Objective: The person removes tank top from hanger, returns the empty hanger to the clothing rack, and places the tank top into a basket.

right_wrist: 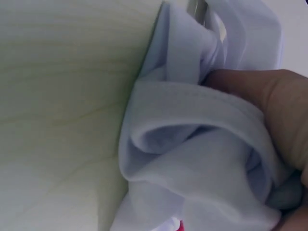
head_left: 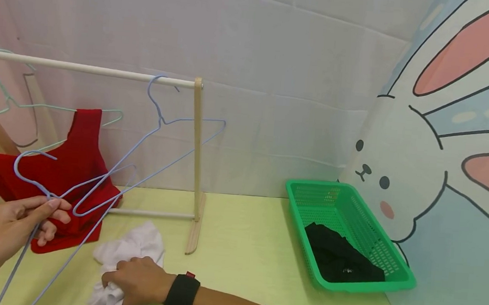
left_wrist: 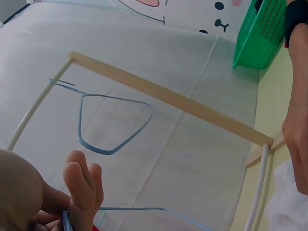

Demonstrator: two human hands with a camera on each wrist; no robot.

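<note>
My left hand pinches a blue wire hanger at the neck, between thumb and fingers, with the hook pointing up and the arms spreading down and to the right. At the bottom middle my right hand grips a crumpled white garment on the table. In the right wrist view the thumb and a finger press into folds of the white cloth, near a stitched band. Behind the left hand, a red sleeveless top hangs on a mint green hanger.
A rack with a white rail and a wooden post stands at the back left. Another blue hanger hangs bare near the post. A green basket at the right holds black cloth.
</note>
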